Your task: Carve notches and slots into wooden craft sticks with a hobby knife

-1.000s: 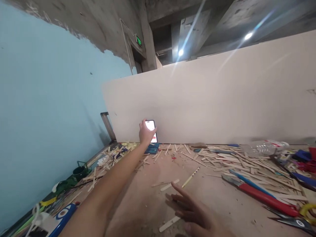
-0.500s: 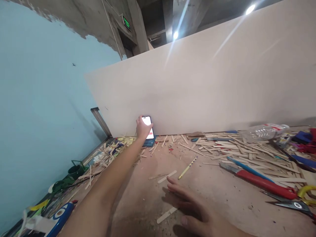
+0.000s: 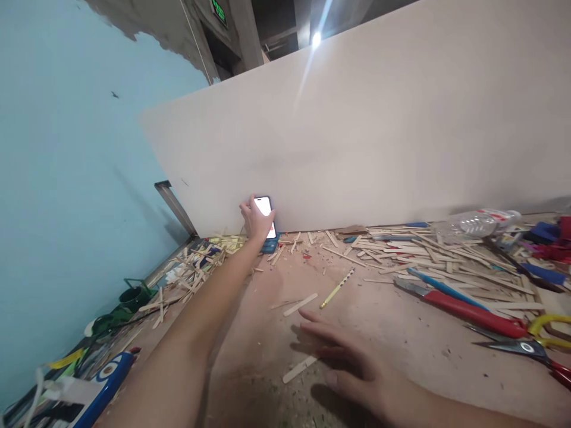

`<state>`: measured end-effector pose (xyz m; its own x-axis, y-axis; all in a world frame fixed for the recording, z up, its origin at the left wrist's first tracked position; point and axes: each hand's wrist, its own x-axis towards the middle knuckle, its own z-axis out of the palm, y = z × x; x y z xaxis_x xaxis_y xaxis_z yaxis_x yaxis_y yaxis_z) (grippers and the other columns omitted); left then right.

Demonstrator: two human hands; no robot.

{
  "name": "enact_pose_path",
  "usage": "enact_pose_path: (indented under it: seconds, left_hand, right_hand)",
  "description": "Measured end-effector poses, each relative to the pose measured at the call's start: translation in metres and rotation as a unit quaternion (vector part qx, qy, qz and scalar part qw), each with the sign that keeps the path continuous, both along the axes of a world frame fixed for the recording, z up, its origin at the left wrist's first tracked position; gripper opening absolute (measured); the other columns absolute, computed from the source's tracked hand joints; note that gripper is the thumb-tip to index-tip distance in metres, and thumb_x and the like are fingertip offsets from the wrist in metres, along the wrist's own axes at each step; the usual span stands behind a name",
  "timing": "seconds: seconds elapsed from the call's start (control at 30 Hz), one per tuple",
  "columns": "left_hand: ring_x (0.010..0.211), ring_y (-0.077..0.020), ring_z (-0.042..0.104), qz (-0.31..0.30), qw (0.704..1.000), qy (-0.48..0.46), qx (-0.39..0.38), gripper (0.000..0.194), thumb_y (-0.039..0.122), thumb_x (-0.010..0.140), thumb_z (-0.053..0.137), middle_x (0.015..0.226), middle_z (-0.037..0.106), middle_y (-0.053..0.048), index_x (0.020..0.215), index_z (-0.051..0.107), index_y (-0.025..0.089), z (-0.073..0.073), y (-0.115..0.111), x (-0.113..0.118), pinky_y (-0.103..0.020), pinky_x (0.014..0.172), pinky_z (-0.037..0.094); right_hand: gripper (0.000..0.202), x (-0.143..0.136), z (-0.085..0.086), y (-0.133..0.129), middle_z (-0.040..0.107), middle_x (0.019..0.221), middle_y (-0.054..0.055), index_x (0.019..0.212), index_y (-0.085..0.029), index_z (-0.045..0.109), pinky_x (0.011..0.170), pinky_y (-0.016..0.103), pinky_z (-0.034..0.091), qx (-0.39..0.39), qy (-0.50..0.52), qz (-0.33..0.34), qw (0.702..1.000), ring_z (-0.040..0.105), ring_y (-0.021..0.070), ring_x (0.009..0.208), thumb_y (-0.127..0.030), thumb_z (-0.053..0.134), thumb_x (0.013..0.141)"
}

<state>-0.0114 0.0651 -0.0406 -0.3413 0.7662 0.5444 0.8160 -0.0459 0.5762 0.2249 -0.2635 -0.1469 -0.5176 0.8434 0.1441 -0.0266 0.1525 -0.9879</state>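
At the back, my left hand reaches forward and grips a smartphone, fingers at its top left and thumb at its right edge. The phone stands upright against the pale board, its bright screen facing me, on a blue object partly hidden by my hand. My right hand hovers low over the table, fingers apart, holding nothing. Near its fingertips lie a yellow patterned pencil and a wooden craft stick. Another craft stick lies partly under that hand.
Heaps of craft sticks cover the back right, with a clear plastic bottle behind. A red-handled utility knife and scissors lie at right. A blue tool and green container sit left. A pale board closes the back.
The camera view has tilted slightly downward, so the scene sits higher. My left hand stays on the phone, and my right hand remains open over the table.
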Motion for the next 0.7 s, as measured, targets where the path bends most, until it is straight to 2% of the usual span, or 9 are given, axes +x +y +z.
enact_pose_path:
  seconds: [0.17, 0.23, 0.3, 0.37, 0.4, 0.47, 0.57, 0.6, 0.7]
  left_hand:
    - [0.146, -0.0363, 0.083, -0.01, 1.0, -0.008, 0.013, 0.053, 0.049, 0.123, 0.091, 0.169, 0.078, -0.016, 0.166, 0.078, 0.022, 0.005, -0.01, 0.001, -0.061, 0.122, 0.076]
    - [0.147, -0.0369, 0.082, -0.018, 0.999, -0.016, 0.022, 0.053, 0.049, 0.123, 0.091, 0.17, 0.078, -0.016, 0.167, 0.078, 0.022, 0.009, -0.018, -0.003, -0.062, 0.123, 0.076]
    - [0.152, -0.0387, 0.08, -0.036, 0.998, -0.021, 0.037, 0.055, 0.049, 0.122, 0.091, 0.175, 0.075, -0.017, 0.169, 0.077, 0.022, 0.015, -0.03, -0.011, -0.065, 0.127, 0.073]
    - [0.161, -0.0415, 0.074, -0.072, 0.996, -0.02, 0.057, 0.058, 0.046, 0.121, 0.092, 0.182, 0.07, -0.017, 0.171, 0.075, 0.023, 0.018, -0.049, -0.024, -0.069, 0.133, 0.069]
    - [0.164, -0.0417, 0.071, -0.092, 0.993, -0.018, 0.064, 0.058, 0.039, 0.119, 0.092, 0.184, 0.068, -0.018, 0.172, 0.073, 0.022, 0.019, -0.063, -0.032, -0.068, 0.136, 0.067]
    - [0.159, -0.0341, 0.073, -0.15, 0.987, -0.002, 0.062, 0.053, 0.022, 0.113, 0.087, 0.178, 0.069, -0.017, 0.164, 0.074, 0.024, 0.016, -0.1, -0.048, -0.055, 0.136, 0.066]
    - [0.138, -0.0306, 0.08, -0.278, 0.959, 0.056, 0.023, 0.011, 0.03, 0.113, 0.078, 0.143, 0.083, -0.009, 0.123, 0.083, 0.029, 0.005, -0.171, -0.067, -0.045, 0.116, 0.071]
    - [0.13, -0.0297, 0.081, -0.322, 0.943, 0.081, 0.004, 0.01, 0.034, 0.116, 0.075, 0.133, 0.085, -0.007, 0.114, 0.083, 0.029, 0.001, -0.194, -0.071, -0.043, 0.113, 0.071]
    - [0.102, -0.0253, 0.082, -0.433, 0.885, 0.158, -0.068, 0.02, 0.04, 0.118, 0.076, 0.11, 0.088, -0.003, 0.106, 0.085, 0.028, -0.01, -0.251, -0.073, -0.039, 0.098, 0.069]
  right_hand:
    - [0.069, 0.001, 0.004, -0.003, 0.064, 0.198, 0.021, 0.189, -0.039, 0.071, 0.132, 0.063, 0.072, 0.111, -0.031, -0.05, 0.992, 0.083, 0.0369, 0.163, -0.075, 0.065, 0.13]
    - [0.061, 0.008, 0.017, -0.003, 0.072, 0.19, 0.022, 0.184, -0.035, 0.074, 0.138, 0.063, 0.068, 0.173, -0.062, -0.073, 0.98, 0.081, 0.0353, 0.166, -0.065, 0.061, 0.133]
    - [0.051, 0.022, 0.037, 0.001, 0.08, 0.18, 0.021, 0.175, -0.031, 0.081, 0.148, 0.067, 0.059, 0.243, -0.11, -0.075, 0.961, 0.074, 0.0362, 0.172, -0.055, 0.066, 0.133]
    - [0.046, 0.041, 0.058, 0.007, 0.081, 0.176, 0.017, 0.167, -0.026, 0.083, 0.143, 0.071, 0.061, 0.298, -0.167, -0.058, 0.938, 0.078, 0.0372, 0.164, -0.049, 0.079, 0.127]
    - [0.045, 0.052, 0.068, 0.009, 0.082, 0.172, 0.016, 0.163, -0.026, 0.084, 0.142, 0.071, 0.063, 0.316, -0.199, -0.055, 0.926, 0.078, 0.0372, 0.162, -0.049, 0.084, 0.125]
    - [0.037, 0.074, 0.081, 0.014, 0.085, 0.162, 0.014, 0.153, -0.024, 0.086, 0.135, 0.066, 0.068, 0.331, -0.256, -0.074, 0.905, 0.081, 0.0346, 0.151, -0.048, 0.086, 0.124]
    - [0.036, 0.1, 0.084, 0.015, 0.085, 0.155, 0.013, 0.148, -0.023, 0.085, 0.12, 0.057, 0.075, 0.318, -0.321, -0.108, 0.885, 0.084, 0.0305, 0.136, -0.05, 0.086, 0.124]
    - [0.038, 0.104, 0.082, 0.015, 0.084, 0.155, 0.013, 0.149, -0.023, 0.084, 0.118, 0.056, 0.075, 0.309, -0.342, -0.106, 0.881, 0.084, 0.0302, 0.134, -0.051, 0.086, 0.124]
    - [0.041, 0.101, 0.072, 0.016, 0.083, 0.157, 0.014, 0.152, -0.023, 0.083, 0.116, 0.055, 0.076, 0.284, -0.387, -0.088, 0.873, 0.084, 0.0304, 0.134, -0.052, 0.087, 0.123]
